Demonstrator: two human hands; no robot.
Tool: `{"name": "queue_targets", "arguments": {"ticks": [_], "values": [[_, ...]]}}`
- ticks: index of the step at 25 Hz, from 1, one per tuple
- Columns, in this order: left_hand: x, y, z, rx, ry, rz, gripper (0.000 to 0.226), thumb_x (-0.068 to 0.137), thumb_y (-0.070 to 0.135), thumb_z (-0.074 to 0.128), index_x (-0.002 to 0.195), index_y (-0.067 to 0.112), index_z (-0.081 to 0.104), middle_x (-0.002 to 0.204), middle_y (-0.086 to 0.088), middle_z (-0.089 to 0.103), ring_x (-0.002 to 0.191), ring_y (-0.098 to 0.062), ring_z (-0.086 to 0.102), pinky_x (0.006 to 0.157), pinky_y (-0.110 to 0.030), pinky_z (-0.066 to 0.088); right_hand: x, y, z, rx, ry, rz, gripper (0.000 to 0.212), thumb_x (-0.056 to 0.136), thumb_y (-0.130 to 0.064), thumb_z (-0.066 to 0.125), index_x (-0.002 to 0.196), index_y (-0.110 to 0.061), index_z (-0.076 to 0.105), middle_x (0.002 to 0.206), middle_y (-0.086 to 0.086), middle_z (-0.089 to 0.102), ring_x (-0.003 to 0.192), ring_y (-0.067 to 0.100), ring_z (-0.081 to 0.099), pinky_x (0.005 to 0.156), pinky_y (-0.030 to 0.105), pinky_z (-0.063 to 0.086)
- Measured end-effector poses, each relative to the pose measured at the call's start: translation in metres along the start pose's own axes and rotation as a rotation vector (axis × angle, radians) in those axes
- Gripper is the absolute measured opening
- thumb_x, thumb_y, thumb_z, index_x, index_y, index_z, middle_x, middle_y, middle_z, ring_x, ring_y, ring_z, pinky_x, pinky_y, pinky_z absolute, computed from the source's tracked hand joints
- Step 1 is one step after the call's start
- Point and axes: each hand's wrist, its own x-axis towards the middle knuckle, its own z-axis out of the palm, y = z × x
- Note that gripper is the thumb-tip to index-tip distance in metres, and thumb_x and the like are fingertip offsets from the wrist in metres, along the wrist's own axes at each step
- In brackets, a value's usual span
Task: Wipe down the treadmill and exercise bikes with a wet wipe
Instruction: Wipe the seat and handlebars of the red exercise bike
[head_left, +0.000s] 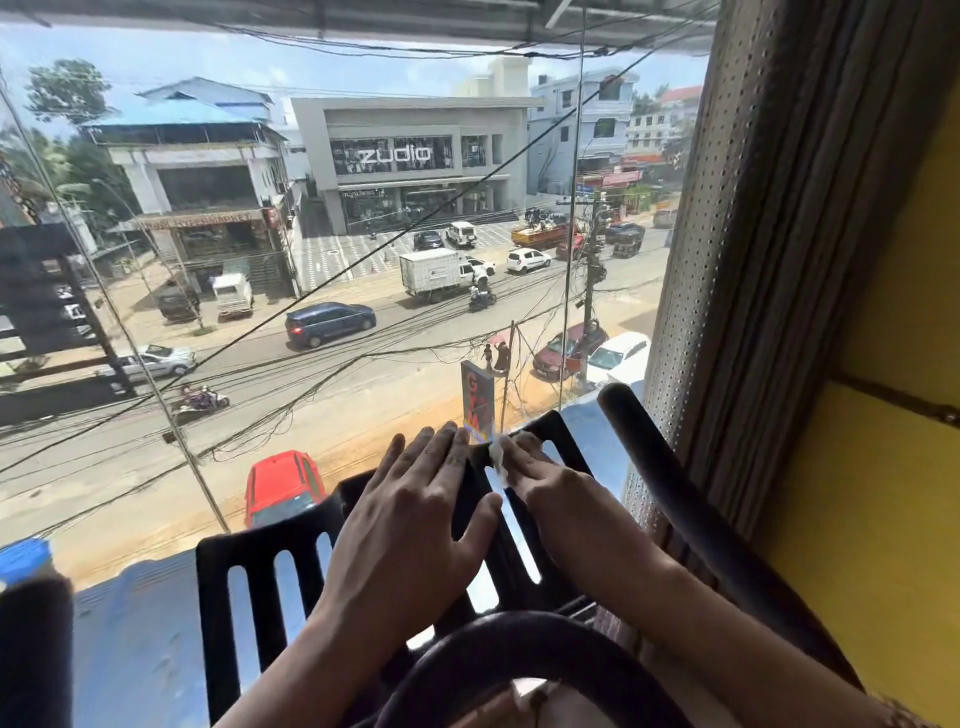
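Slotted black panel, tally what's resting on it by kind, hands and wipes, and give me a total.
Hands: 2, the left hand flat on the slotted black panel, the right hand beside it.
Wet wipes: 1, a white wet wipe held against the panel by the right hand.
Total: 3

My left hand (415, 519) lies flat with fingers spread, my right hand (550, 483) just beside it, fingers stretched forward.
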Motion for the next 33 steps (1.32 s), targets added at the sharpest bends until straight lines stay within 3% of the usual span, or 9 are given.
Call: {"name": "queue_targets", "arguments": {"ticks": [3,5,9,13,18,22,25,29,33], "values": [[0.0,-0.001,0.001,0.027,-0.001,0.01,0.067,0.09,0.052,0.035,0.132,0.004,0.054,0.134,-0.01,0.055,0.129,-0.02,0.048,0.115,-0.028,0.021,-0.029,-0.012,-0.019,-0.043,-0.127,0.053,0.031,0.092,0.003,0.044,0.119,-0.01,0.052,0.115,0.003,0.057,0.113,0.024,0.059,0.076,0.021,0.044],[-0.001,-0.001,0.002,0.061,0.02,0.011,0.066,0.089,0.052,0.035,0.13,0.005,0.056,0.132,-0.009,0.057,0.127,-0.02,0.05,0.11,-0.038,0.029,-0.04,-0.022,-0.041,-0.125,-0.317,0.055,0.022,0.085,0.008,0.045,0.084,-0.014,0.05,0.082,0.0,0.046,0.094,0.026,0.063,0.059,0.026,0.036],[-0.001,0.0,0.002,0.086,0.041,0.013,0.064,0.088,0.052,0.037,0.126,0.005,0.06,0.128,-0.009,0.061,0.123,-0.02,0.054,0.105,-0.044,0.032,-0.018,-0.012,-0.057,-0.192,-0.036,0.048,0.042,0.085,0.01,0.043,0.117,-0.013,0.056,0.107,0.002,0.061,0.104,0.021,0.063,0.083,0.032,0.052],[-0.001,-0.002,0.0,0.046,0.017,0.02,0.065,0.089,0.052,0.037,0.128,0.004,0.058,0.13,-0.011,0.059,0.124,-0.021,0.053,0.11,-0.027,0.021,0.012,-0.002,-0.025,-0.382,0.079,-0.017,0.054,0.086,0.006,0.042,0.139,0.007,0.04,0.145,0.022,0.041,0.137,0.029,0.039,0.116,0.035,0.026],[0.0,-0.004,0.002,0.021,0.019,0.026,0.066,0.089,0.053,0.037,0.13,0.004,0.056,0.133,-0.011,0.057,0.128,-0.02,0.049,0.11,-0.028,0.019,-0.013,-0.007,-0.013,-0.523,0.006,0.086,0.047,0.049,0.007,0.072,0.096,0.009,0.071,0.096,0.027,0.07,0.093,0.034,0.07,0.076,0.038,0.057],[-0.001,-0.004,0.002,0.064,0.041,0.044,0.066,0.089,0.053,0.037,0.129,0.004,0.057,0.131,-0.01,0.058,0.126,-0.02,0.051,0.112,-0.035,0.029,-0.041,-0.029,-0.048,-0.356,-0.39,0.074,0.026,0.079,0.012,0.056,0.098,-0.004,0.066,0.087,0.009,0.059,0.091,0.028,0.064,0.063,0.031,0.047],[-0.001,-0.001,0.004,0.081,0.048,0.028,0.066,0.089,0.053,0.037,0.127,0.004,0.058,0.129,-0.011,0.059,0.124,-0.021,0.053,0.105,-0.048,0.03,-0.042,-0.023,-0.073,-0.184,-0.342,0.096,0.028,0.082,0.011,0.045,0.076,-0.015,0.052,0.069,-0.001,0.042,0.076,0.02,0.057,0.063,0.029,0.043],[-0.001,-0.003,0.004,0.074,0.042,0.018,0.066,0.089,0.053,0.036,0.128,0.005,0.058,0.13,-0.01,0.059,0.125,-0.02,0.052,0.108,-0.039,0.032,-0.006,-0.015,-0.063,-0.119,0.042,0.043,0.034,0.087,0.01,0.046,0.114,-0.009,0.056,0.102,0.004,0.062,0.104,0.021,0.062,0.088,0.029,0.05],[-0.002,-0.002,0.001,0.04,0.036,0.017,0.066,0.088,0.053,0.037,0.127,0.004,0.059,0.129,-0.011,0.06,0.124,-0.022,0.053,0.111,-0.026,0.021,0.01,-0.002,-0.032,-0.352,-0.028,-0.019,0.05,0.093,0.006,0.041,0.142,0.001,0.037,0.148,0.017,0.037,0.142,0.028,0.026,0.117,0.031,0.016]]}}
